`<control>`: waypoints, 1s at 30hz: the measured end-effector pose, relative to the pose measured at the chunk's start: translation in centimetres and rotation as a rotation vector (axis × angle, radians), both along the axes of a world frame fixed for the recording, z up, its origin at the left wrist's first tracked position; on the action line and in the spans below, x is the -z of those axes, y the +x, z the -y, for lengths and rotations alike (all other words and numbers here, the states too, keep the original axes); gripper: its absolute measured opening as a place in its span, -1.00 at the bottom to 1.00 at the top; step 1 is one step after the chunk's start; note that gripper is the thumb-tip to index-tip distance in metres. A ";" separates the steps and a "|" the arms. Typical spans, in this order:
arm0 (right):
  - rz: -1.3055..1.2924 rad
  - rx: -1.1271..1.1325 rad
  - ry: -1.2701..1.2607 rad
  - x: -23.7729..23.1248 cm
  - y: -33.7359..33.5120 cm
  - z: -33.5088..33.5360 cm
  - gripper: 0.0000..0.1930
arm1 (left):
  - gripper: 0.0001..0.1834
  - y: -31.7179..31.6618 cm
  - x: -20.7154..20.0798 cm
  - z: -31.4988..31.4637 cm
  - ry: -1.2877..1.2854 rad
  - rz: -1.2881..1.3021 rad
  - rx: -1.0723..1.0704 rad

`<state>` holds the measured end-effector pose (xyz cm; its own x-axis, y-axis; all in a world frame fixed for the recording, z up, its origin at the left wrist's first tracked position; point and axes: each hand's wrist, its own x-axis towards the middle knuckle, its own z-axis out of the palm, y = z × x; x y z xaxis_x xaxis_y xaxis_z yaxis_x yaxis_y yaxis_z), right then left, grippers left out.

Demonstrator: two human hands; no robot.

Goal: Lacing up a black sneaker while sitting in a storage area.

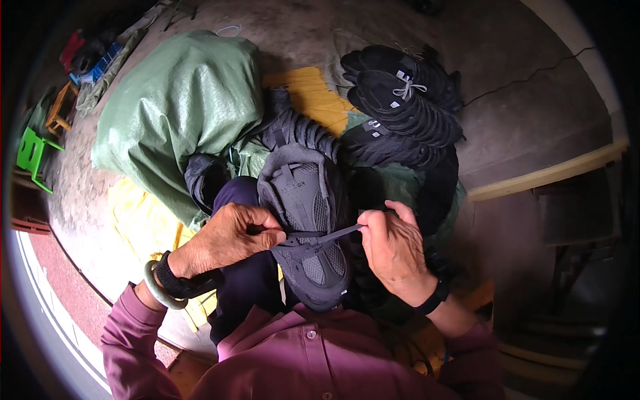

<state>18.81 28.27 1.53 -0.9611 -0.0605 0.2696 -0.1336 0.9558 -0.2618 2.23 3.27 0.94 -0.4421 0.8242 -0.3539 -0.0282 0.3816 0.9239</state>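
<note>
A dark grey shoe upper [313,263] with mesh panels lies across my lap, its toe toward me and its collar away. A flat grey lace [341,233] crosses its middle. My right hand [399,252] pinches one end of the lace between thumb and forefinger and holds it taut off to the right. On the left edge of the shoe, my left hand [232,241] has thumb and forefinger closed on the lace where it comes out. Just beyond the collar, several more dark uppers [310,130] lie nested in a row.
A large green woven sack [190,100] bulges at the far left. Stacks of black shoe uppers [400,110] sit at the far right. Yellow sacking [150,213] is spread on the floor. A green plastic chair [30,157] stands at the left, a wooden beam [550,175] at the right.
</note>
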 end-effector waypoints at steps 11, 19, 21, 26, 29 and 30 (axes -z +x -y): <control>-0.259 0.630 -1.205 4.7 -1.4 7.4 -0.78 | -0.87 0.2 0.8 -0.1 0.043 0.095 -0.034; -0.297 0.564 -1.261 4.8 -1.1 8.2 -0.79 | -0.92 -3.3 0.6 7.4 0.031 0.009 -0.265; -0.321 0.554 -1.295 4.9 -0.9 8.1 -0.81 | -0.87 -4.4 0.7 10.5 0.008 0.061 -0.377; -0.304 0.447 -1.189 5.5 -0.5 8.9 -0.84 | -0.81 -6.1 2.2 18.6 -0.054 -0.002 -0.472; -0.274 0.379 -0.938 5.3 -0.3 8.6 -0.79 | -0.73 -7.2 3.3 22.1 -0.002 0.065 -0.551; -0.271 0.378 -0.942 5.2 -0.3 8.4 -0.79 | -0.73 -7.8 4.4 23.8 0.023 0.047 -0.576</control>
